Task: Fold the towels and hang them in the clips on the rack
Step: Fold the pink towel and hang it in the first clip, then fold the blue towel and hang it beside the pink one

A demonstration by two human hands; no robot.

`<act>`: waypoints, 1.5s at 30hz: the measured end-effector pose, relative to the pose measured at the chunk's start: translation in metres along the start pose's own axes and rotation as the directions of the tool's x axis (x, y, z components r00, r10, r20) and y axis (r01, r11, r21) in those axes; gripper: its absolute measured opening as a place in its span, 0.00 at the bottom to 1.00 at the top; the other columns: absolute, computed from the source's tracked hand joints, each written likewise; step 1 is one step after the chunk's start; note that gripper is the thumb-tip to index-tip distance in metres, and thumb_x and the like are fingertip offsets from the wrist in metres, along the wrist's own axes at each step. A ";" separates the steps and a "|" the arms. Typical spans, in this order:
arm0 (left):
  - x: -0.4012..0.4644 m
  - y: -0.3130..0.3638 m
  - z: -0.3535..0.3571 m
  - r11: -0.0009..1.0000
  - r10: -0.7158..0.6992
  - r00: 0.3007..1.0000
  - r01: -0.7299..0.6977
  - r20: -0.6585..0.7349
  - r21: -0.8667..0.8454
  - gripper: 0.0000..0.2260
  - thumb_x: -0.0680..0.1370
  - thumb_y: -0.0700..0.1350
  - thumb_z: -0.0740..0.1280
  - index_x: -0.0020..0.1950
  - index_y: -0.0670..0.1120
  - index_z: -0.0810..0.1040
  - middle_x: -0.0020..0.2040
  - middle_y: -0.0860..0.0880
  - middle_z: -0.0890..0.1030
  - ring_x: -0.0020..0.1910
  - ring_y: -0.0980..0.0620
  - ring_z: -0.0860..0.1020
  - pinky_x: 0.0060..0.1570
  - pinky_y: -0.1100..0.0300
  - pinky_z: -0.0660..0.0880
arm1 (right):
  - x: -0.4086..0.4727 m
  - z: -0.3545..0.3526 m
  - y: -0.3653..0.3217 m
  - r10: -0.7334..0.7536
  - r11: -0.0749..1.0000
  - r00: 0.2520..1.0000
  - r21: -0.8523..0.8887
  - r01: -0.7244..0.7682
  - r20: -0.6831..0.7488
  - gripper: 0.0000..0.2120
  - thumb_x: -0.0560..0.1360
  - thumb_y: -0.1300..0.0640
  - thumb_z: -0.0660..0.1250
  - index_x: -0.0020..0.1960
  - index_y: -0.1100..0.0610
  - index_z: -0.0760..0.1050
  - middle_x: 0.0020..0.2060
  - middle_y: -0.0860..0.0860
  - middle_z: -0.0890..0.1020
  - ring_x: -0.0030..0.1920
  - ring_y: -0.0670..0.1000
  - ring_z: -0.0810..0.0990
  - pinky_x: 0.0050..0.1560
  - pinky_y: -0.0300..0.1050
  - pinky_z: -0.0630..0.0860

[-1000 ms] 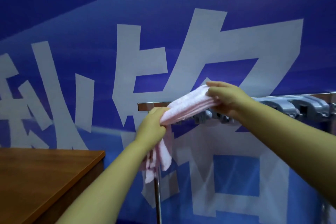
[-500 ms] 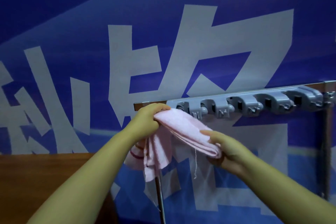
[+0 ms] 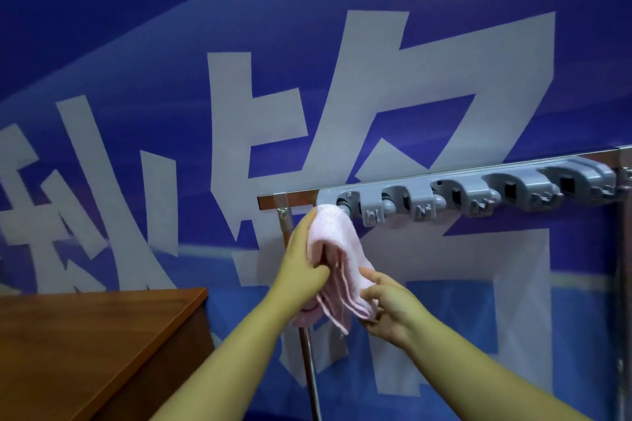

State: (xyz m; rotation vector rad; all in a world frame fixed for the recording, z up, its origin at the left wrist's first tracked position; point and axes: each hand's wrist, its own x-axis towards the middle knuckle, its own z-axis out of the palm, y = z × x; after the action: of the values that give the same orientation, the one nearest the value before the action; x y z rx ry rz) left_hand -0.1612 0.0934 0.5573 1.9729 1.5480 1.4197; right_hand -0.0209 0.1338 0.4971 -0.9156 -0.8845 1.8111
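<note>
Since the last look you've swung the one pink towel [image 3: 337, 249] upright: half a second ago it lay stretched sideways between your hands, and now its folded top is raised to the left end of the clip strip [image 3: 461, 190] while the layers hang straight down. Your right hand [image 3: 386, 304] has come in closer, down by the lower edges.

Two hands on one towel. Your left hand [image 3: 302, 260] grips the towel's left side, fingers reaching up along the fold and thumb curled into the cloth. Your right hand pinches the hanging layers at the bottom right, thumb on top, fingers underneath. Both are clamped on fabric.

The towel's top bulge sits right against the first clip [image 3: 345, 203], touching or just in front of it; you can't tell whether it is seated inside. Count the grey clips along the strip: five, running from left to right, and the other four hold nothing.

That strip is mounted on one chrome rack [image 3: 273, 200], with one post [image 3: 309, 359] dropping near the towel and a second post [image 3: 622, 284] at the far right. One wooden table [image 3: 85, 335] sits near left. Behind it all hangs one blue banner [image 3: 307, 44] with large white characters.
</note>
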 end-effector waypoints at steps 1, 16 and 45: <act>-0.007 -0.005 0.004 0.999 -0.022 1.000 0.022 0.001 -0.045 0.38 0.71 0.29 0.61 0.72 0.59 0.56 0.67 0.57 0.65 0.65 0.57 0.67 0.57 0.64 0.70 | -0.001 0.000 0.001 -0.009 1.000 1.000 -0.014 0.009 0.005 0.22 0.73 0.72 0.55 0.51 0.48 0.76 0.49 0.58 0.79 0.41 0.56 0.76 0.40 0.45 0.70; -0.197 -0.127 0.144 0.724 -0.547 0.692 0.674 0.470 -0.150 0.36 0.72 0.40 0.72 0.74 0.51 0.56 0.66 0.43 0.71 0.55 0.50 0.78 0.54 0.60 0.75 | -0.051 -0.130 0.118 0.040 0.985 0.992 -0.159 -0.060 -0.123 0.06 0.78 0.57 0.63 0.54 0.51 0.73 0.37 0.49 0.76 0.34 0.42 0.77 0.39 0.40 0.70; -0.411 -0.311 0.422 0.129 -0.820 -0.055 0.952 0.570 0.279 0.20 0.73 0.37 0.71 0.62 0.34 0.70 0.35 0.47 0.73 0.29 0.54 0.69 0.27 0.62 0.65 | -0.014 -0.446 0.498 0.462 0.429 0.383 -0.177 -0.886 -0.800 0.30 0.67 0.48 0.72 0.65 0.58 0.69 0.60 0.59 0.75 0.57 0.60 0.77 0.58 0.50 0.74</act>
State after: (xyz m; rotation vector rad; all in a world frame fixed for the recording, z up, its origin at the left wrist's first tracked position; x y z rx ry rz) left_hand 0.0098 0.0136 -0.0820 0.5859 1.6204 0.1919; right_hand 0.1735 0.0352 -0.1353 -2.5546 -0.5734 1.6068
